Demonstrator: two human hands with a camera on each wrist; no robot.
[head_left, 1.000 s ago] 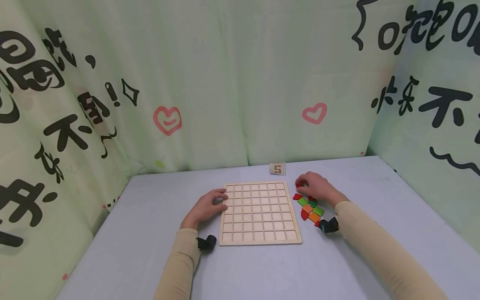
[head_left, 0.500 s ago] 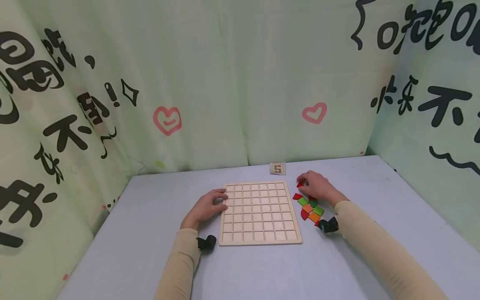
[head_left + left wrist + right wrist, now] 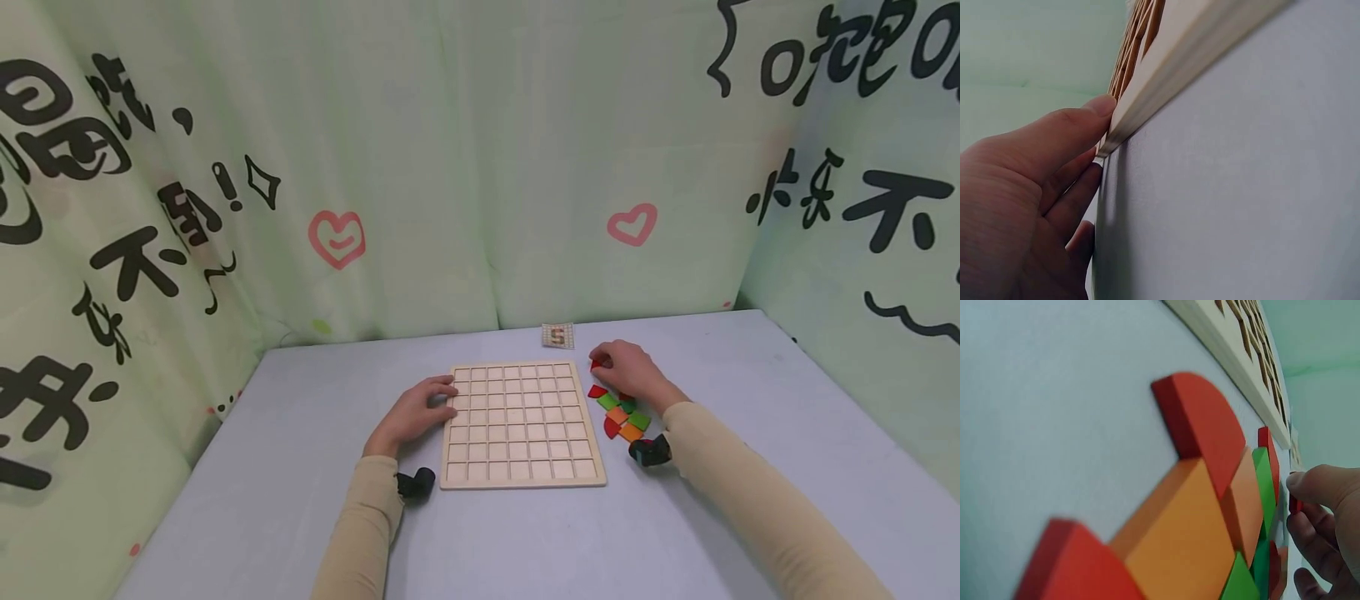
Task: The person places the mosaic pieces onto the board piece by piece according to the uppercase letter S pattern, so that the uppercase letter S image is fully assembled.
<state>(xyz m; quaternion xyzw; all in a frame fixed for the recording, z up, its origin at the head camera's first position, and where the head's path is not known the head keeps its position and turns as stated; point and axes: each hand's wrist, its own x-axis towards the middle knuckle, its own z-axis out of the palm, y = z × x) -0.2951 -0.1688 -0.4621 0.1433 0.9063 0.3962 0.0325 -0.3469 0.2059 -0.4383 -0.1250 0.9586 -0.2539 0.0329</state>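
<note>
A pale wooden grid board (image 3: 522,483) lies flat on the table. My left hand (image 3: 411,415) is at its left edge, with the thumb and fingers touching the frame; in the left wrist view the thumb (image 3: 1079,125) rests right at the rim. Beyond the board's right side, my right hand (image 3: 633,368) pinches a small red block (image 3: 1295,503) between thumb and fingertips; much of this block is hidden by the fingers. Below that hand lies a cluster of flat blocks: a red round-edged one (image 3: 1210,422), an orange one (image 3: 1175,534), a green one (image 3: 1264,478) and several others.
A small card (image 3: 557,336) with a printed brown pattern on a grid lies behind the board, close to the table's far edge. Pale green curtains (image 3: 465,167) with dark lettering and pink hearts surround the white tabletop (image 3: 262,467). Each wrist wears a black camera.
The right hand stays almost in place, with the red block still at its fingertips. The left hand and the board hold still; the head view has shifted very slightly.
</note>
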